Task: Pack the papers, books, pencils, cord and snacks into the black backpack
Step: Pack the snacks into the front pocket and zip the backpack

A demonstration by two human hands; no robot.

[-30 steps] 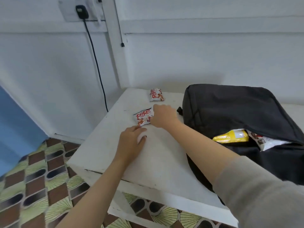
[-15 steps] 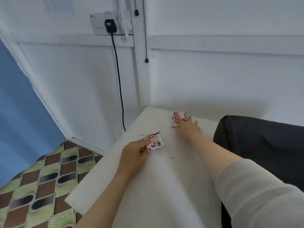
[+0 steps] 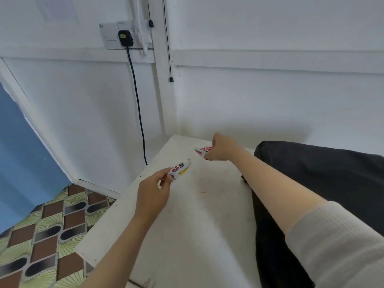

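My right grip [image 3: 221, 147] hides most of the snack packet [image 3: 202, 150] it clutches by the worktop's [image 3: 197, 225] far edge. My left grip [image 3: 152, 191] pinches a second packet [image 3: 180, 169] over the left edge. The black backpack [image 3: 322, 177] along the right edge is cropped.

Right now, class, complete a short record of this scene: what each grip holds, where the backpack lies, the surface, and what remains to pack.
left grip: pinches a snack packet, apparently raised off the table
right grip: curled round a second snack packet near the table's far end
black backpack: lies on the right side of the table; its opening is out of view
white table: carries the backpack
left to pack: both packets are outside the backpack
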